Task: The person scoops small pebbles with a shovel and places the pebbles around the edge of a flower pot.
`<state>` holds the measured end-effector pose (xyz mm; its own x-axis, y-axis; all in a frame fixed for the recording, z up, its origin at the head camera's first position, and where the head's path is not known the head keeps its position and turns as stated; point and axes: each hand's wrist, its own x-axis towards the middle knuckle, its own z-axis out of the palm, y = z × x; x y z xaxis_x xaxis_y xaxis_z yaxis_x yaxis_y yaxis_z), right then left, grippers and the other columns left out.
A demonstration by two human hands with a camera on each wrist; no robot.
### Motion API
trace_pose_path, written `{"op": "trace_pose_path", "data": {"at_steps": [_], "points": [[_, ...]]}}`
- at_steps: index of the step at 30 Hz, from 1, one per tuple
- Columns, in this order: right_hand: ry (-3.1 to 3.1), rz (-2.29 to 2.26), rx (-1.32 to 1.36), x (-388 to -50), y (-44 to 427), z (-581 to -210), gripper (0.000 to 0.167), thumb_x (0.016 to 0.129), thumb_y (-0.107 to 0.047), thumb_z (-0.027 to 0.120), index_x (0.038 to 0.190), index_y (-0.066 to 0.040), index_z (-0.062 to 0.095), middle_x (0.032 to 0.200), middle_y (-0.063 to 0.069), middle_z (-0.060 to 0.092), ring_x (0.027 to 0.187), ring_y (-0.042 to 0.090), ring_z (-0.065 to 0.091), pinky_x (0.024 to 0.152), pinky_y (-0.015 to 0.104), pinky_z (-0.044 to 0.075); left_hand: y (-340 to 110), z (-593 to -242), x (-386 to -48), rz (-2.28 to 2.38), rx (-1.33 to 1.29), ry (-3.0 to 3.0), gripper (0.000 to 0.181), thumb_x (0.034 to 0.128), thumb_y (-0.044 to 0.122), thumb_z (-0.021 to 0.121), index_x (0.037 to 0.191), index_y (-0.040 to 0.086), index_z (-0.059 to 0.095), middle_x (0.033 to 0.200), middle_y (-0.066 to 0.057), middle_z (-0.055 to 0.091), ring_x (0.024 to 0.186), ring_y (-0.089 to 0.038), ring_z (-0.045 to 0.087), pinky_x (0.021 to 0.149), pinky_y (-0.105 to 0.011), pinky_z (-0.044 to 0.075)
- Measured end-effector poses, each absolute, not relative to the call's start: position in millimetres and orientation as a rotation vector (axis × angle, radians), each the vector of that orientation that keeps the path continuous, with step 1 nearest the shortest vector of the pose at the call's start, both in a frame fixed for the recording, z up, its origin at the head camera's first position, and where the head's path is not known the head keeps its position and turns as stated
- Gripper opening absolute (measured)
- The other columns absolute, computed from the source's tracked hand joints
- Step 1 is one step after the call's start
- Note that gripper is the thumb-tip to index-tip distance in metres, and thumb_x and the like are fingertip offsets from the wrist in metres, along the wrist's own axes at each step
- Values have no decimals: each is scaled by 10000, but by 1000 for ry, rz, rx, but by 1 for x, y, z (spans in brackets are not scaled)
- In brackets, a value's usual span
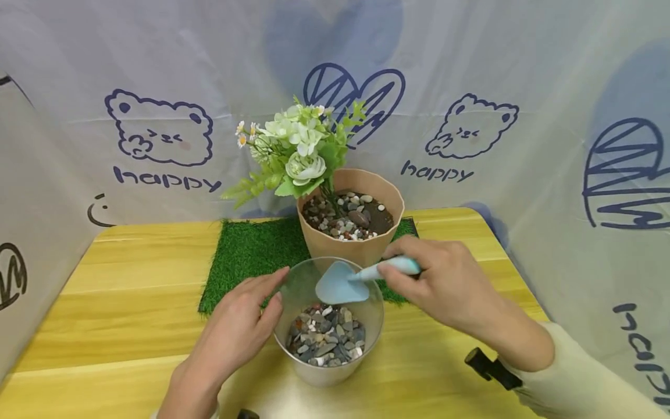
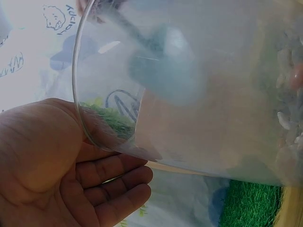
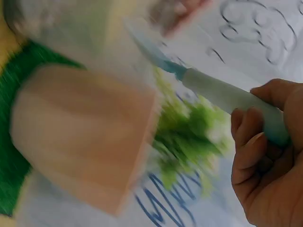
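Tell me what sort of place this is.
Likely a curtained-off indoor potting nook: bear-printed sheeting hangs behind and beside a wood-grain table bearing a planted flowerpot.

In the right hand (image 1: 445, 285) we see a trowel (image 1: 353, 280) with a pale blue blade and a whitish handle tipped in turquoise. Beside the left hand (image 1: 232, 326) we find grey, white, tan and reddish pebbles (image 1: 327, 337) in a colourless bowl (image 1: 302, 284). Beyond both hands we note a peach pot (image 1: 335, 249), white-and-green flowers (image 1: 303, 151), a grass-green mat (image 1: 256, 250) and whitish cloth (image 1: 235, 70) patterned with navy hearts and bears; below them, yellow wood grain on the table (image 1: 141, 279).
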<state>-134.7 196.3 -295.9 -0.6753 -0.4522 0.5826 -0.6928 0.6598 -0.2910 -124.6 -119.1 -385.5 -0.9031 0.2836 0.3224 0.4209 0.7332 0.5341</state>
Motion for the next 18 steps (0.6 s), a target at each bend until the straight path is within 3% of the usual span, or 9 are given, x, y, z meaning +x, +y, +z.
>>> {"op": "trace_pose_path", "data": {"at_steps": [4,6,12,18], "points": [[-2383,464,1087,-139,180,-324,344,1105,-418,518,901,-168,637,640,-120,490,534,8,414,446,196,367,-119,-385,-125,-918,-555,-2725,443,1042,159,606,1482,105,619,1411,-102,691,1297,-330,653,1082,-553,538],[-2366,335,1141,-141,174,-333,386,1117,-426,482,862,-156,586,632,-102,476,527,43,441,444,228,382,-119,-385,-125,-920,-551,-2728,443,1041,162,609,1480,106,621,1411,-100,691,1299,-328,652,1084,-550,538],[-2390,113,1192,-143,162,-338,290,950,-290,761,803,-161,547,646,-80,506,535,92,506,441,271,430,-119,-385,-125,-926,-544,-2729,444,1039,163,610,1480,113,623,1406,-93,695,1301,-320,652,1078,-547,543],[-2429,6,1260,-139,157,-332,323,902,-293,835,787,-158,565,651,-72,526,535,94,499,469,253,448,-119,-385,-125,-930,-547,-2726,445,1038,164,617,1480,112,622,1406,-91,695,1301,-317,652,1078,-545,544]]}}
